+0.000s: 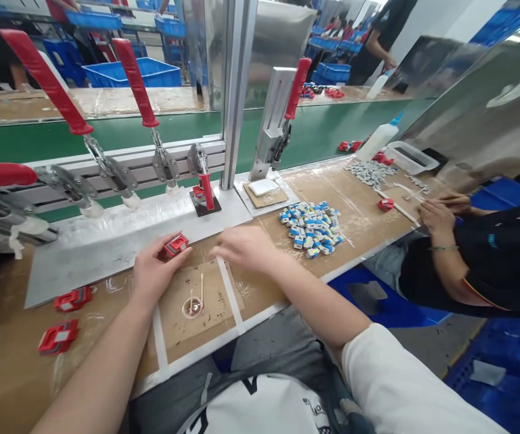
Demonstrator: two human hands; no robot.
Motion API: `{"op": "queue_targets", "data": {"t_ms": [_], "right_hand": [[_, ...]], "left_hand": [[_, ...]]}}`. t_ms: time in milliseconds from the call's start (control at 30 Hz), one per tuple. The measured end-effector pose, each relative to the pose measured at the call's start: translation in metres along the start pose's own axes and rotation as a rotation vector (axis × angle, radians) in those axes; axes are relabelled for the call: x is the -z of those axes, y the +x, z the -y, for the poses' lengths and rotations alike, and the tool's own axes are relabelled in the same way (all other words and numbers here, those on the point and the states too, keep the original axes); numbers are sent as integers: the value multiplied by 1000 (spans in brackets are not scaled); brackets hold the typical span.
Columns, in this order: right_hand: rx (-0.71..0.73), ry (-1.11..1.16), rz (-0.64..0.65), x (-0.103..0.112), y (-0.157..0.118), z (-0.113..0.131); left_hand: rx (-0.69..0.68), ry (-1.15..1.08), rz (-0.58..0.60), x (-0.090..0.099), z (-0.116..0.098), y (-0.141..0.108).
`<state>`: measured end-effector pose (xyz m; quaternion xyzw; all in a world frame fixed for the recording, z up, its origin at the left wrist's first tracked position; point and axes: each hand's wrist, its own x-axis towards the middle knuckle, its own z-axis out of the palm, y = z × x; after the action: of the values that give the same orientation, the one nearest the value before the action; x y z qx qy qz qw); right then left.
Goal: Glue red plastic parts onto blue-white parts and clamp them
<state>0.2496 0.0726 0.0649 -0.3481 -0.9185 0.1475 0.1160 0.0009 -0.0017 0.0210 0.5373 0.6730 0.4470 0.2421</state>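
My left hand (152, 268) is closed around a small red plastic housing (176, 243) with a grey part inside, held above the table. To its right is my right hand (246, 246), slightly blurred, with its fingers bent and drawn together. Whatever it may hold does not show. Below and between the hands, a small round cup (192, 308) with dark liquid sits on a stained cardboard sheet (182, 336). A cotton swab (202, 290) leans at its rim, and a second stick stands inside. Two more red housings (72, 298) (58, 337) lie left of my forearm.
Toggle clamps with red handles (137, 81) line a metal frame behind a grey plate (83, 256). One red handle (206, 191) points down. A pile of blue-and-white blocks (311, 228) lies to the right. Farther right, a co-worker's hands (440, 214) are near grey parts (370, 174) and a bottle (379, 140).
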Motion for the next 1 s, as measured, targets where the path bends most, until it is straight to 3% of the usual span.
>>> {"op": "queue_targets", "data": {"t_ms": [67,167,233,367,533,600,667,767,867,1000], "right_hand": [[-362,-194,-174,22,-17,-36],[-660,-446,-67,34,-35,-83],[-697,-521,13,31,-40,-99],[-591,-457,-52,24,-42,-107],[-525,-307,-97,25,-48,-114],[-439,-26,-228,16,-39,-112],[-305,339,-299,4,-24,-94],[-88,786,-301,-13,8,-44],[54,998,-298,-25,40,-3],[69,1175,-297,-40,61,4]], "left_hand": [[-34,2,-40,-1,-1,0],[-89,-54,-62,-1,-1,1],[-66,-120,-28,-2,0,2],[21,-336,-10,-6,1,4],[-3,-519,46,-8,-1,-1],[-3,-580,98,-8,4,1],[-15,-599,128,-6,9,4],[-62,-564,144,-2,11,4],[-80,-537,152,1,8,3],[-74,-507,148,0,8,4]]}}
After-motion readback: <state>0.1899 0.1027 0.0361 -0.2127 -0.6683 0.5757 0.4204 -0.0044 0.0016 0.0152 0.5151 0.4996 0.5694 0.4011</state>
